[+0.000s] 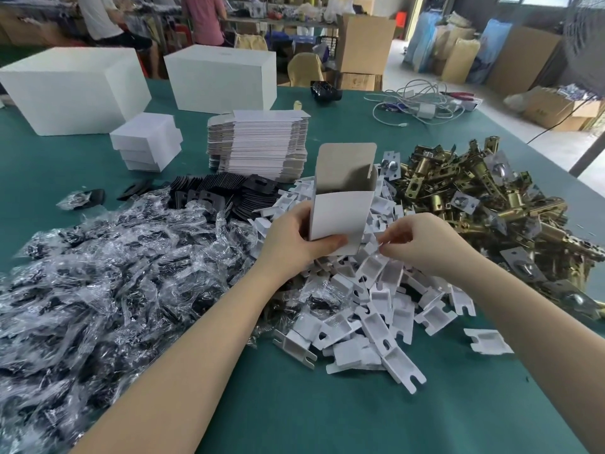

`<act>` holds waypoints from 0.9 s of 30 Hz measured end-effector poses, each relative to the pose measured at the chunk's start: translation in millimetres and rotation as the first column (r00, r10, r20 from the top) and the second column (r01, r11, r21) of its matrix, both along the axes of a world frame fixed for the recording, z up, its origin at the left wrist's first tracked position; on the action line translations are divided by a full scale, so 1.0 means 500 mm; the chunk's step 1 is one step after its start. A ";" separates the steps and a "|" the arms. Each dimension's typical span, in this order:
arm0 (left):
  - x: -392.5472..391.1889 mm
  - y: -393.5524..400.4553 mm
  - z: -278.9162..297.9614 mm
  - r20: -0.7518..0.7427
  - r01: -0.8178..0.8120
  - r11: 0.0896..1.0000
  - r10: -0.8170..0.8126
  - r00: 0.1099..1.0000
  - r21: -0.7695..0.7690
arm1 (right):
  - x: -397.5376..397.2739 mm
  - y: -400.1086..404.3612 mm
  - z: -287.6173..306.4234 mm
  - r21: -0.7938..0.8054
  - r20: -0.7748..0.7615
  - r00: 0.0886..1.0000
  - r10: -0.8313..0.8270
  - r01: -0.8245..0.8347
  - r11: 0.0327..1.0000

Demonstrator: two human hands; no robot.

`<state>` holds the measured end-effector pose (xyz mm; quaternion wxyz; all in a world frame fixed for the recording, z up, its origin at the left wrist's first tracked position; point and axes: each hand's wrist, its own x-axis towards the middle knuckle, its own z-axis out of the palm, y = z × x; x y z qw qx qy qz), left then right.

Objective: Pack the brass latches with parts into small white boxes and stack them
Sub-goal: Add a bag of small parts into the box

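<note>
1. Over the green table (327,404), the left hand (291,237) grips a small white box (340,204) upright, thumb pressed across its lower front, top flap standing open.
2. Just right of the box, the right hand (422,240) has its fingers curled, fingertips pinching at a white plastic piece on top of the heap of white plastic parts (376,309); exactly what it holds is hard to tell.
3. Right of that heap lies the pile of brass latches (484,204), well apart from the box's open mouth.
4. To the left, a wide spread of clear bags with dark parts (108,283) covers the table, and black plates (222,194) sit just behind it.
5. Behind the box stands a stack of flat unfolded cartons (258,142), and left of it a short stack of closed small boxes (145,142).
6. Farther back, two large white boxes (75,86) rest on the table, with a tangle of white cables (422,103) off to the right.
</note>
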<state>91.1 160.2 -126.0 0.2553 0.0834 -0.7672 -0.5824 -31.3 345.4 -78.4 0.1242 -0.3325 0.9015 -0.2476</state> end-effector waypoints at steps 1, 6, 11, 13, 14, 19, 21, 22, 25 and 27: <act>0.000 0.000 0.000 -0.002 0.000 1.000 0.000 1.000 0.000 | 0.000 0.000 0.001 0.005 0.004 1.000 0.014 -0.014 1.000; -0.003 0.001 -0.002 -0.008 -0.015 1.000 0.015 1.000 0.001 | 0.008 0.001 0.005 -0.013 0.049 0.988 0.146 -0.145 0.989; -0.003 0.000 -0.002 -0.010 -0.009 1.000 0.009 1.000 0.014 | 0.011 0.001 0.026 0.080 -0.154 0.969 0.192 -0.181 0.980; -0.003 0.000 -0.002 -0.004 -0.008 1.000 0.008 1.000 0.008 | 0.000 0.008 0.042 0.009 -0.166 0.974 0.152 -0.153 0.988; -0.003 0.000 -0.001 -0.004 -0.007 1.000 0.007 1.000 0.014 | -0.005 0.013 0.048 -0.036 -0.162 0.978 0.129 -0.136 0.990; -0.001 0.001 0.000 -0.010 0.010 0.999 -0.010 1.000 0.037 | -0.005 0.023 0.056 -0.244 -0.073 0.997 0.005 -0.023 0.970; -0.001 0.000 -0.001 0.000 0.017 0.999 -0.017 1.000 0.045 | 0.000 0.023 0.070 -0.395 -0.010 0.996 -0.089 0.078 0.915; -0.001 -0.001 -0.002 0.010 0.022 0.998 -0.023 1.000 0.052 | 0.003 0.022 0.082 -0.475 -0.030 0.989 -0.144 0.113 0.873; -0.002 -0.003 -0.007 0.034 0.035 0.997 -0.037 0.999 0.068 | 0.023 0.011 0.136 -0.666 -0.209 0.946 -0.248 0.048 0.745; -0.002 -0.003 -0.008 0.032 0.028 0.998 -0.030 0.999 0.050 | 0.050 -0.006 0.174 -0.665 -0.333 0.919 -0.211 -0.070 0.743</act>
